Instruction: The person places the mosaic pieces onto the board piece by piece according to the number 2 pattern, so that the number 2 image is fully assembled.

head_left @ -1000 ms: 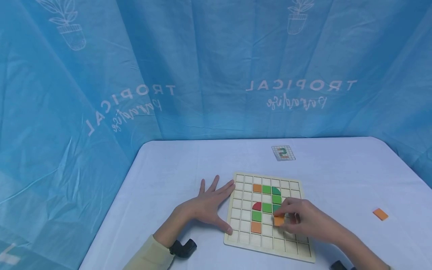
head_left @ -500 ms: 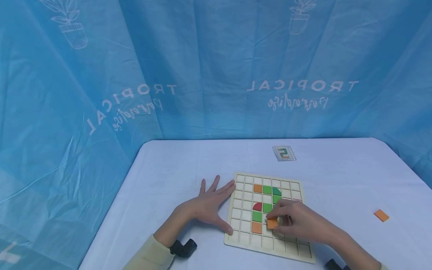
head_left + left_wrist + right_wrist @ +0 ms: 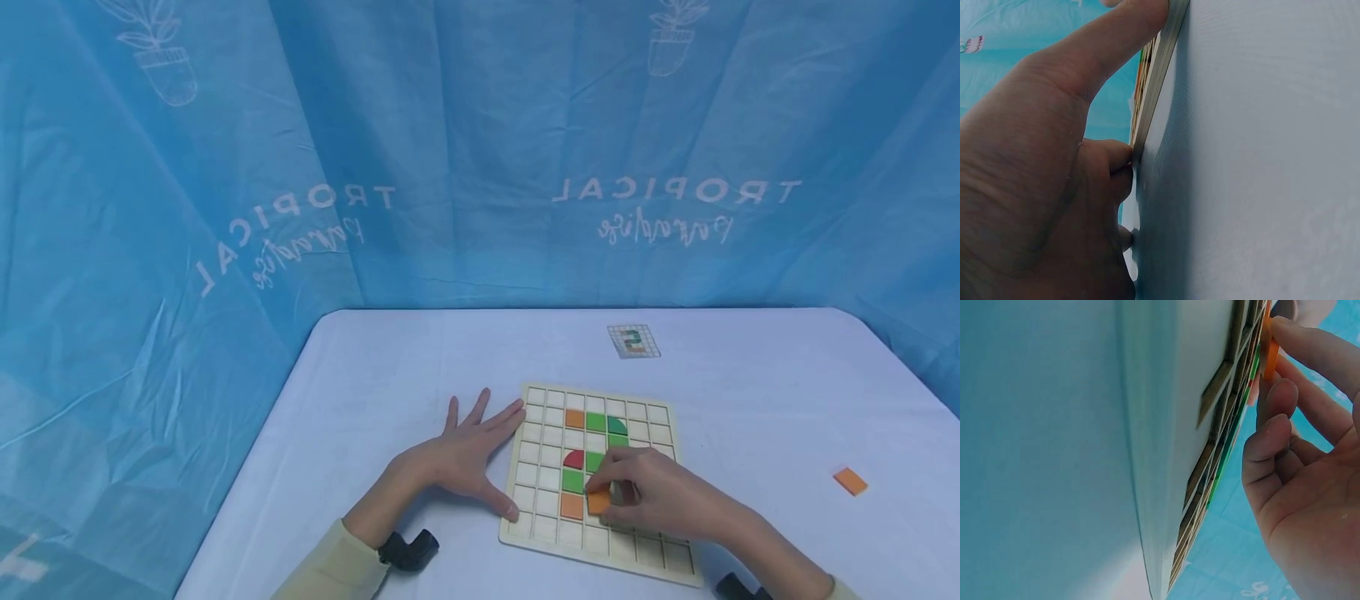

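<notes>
A pale wooden grid board (image 3: 536, 525) lies on the white table, with orange, green and red tiles set in some squares. My right hand (image 3: 663, 493) pinches an orange square tile (image 3: 598, 502) between thumb and fingertips over the lower middle of the grid, right of a lighter orange tile (image 3: 572, 506). In the right wrist view the held tile (image 3: 1272, 359) stands just at the board's surface; whether it sits in its square cannot be told. My left hand (image 3: 465, 457) spreads its fingers at the board's left edge, thumb and fingertip touching it. My right hand hides some squares.
A small pattern card (image 3: 633, 342) with a coloured figure on a grid lies behind the board. One loose orange tile (image 3: 851, 481) rests on the table (image 3: 750, 375) at the right. A blue printed curtain (image 3: 480, 150) hangs behind the table.
My right hand has carried the orange tile leftward and slightly toward me across the board, to beside the lighter orange tile. The left hand has stayed at the board's edge.
</notes>
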### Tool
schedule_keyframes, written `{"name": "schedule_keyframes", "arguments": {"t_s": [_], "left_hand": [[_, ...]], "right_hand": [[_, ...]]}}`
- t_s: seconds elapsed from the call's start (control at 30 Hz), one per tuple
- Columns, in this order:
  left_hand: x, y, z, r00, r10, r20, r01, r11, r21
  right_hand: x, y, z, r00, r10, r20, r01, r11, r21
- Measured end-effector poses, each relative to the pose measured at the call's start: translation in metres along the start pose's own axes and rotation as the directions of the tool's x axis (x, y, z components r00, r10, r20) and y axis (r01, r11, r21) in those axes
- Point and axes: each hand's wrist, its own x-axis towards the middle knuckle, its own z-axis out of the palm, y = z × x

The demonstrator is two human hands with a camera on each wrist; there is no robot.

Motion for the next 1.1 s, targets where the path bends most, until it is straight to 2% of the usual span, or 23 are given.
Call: {"name": "schedule_keyframes", "arguments": {"t_s": [0.4,0.77,1.1], "left_hand": [[0.0004,0.0016,-0.0011,1.0,-0.011,0.015,0.011,1.0,-0.005],[0.0,0.0012,-0.002,1.0,0.0,0.004,0.0,1.0,-0.003],[-0.0017,0.0025,-0.0023,1.0,-0.005,0.005,0.005,1.0,-0.008]], "right_hand": [[-0.0005,-0.0037,0.0044,1.0,0.011,-0.005,-0.011,1.0,-0.005],[0.0007,-0.0046,0.0052,0.999,0.035,0.012,-0.035,0.999,-0.001],[-0.0032,-0.0008,0.0008,1.0,0.014,-0.007,-0.014,1.0,0.013]]}}
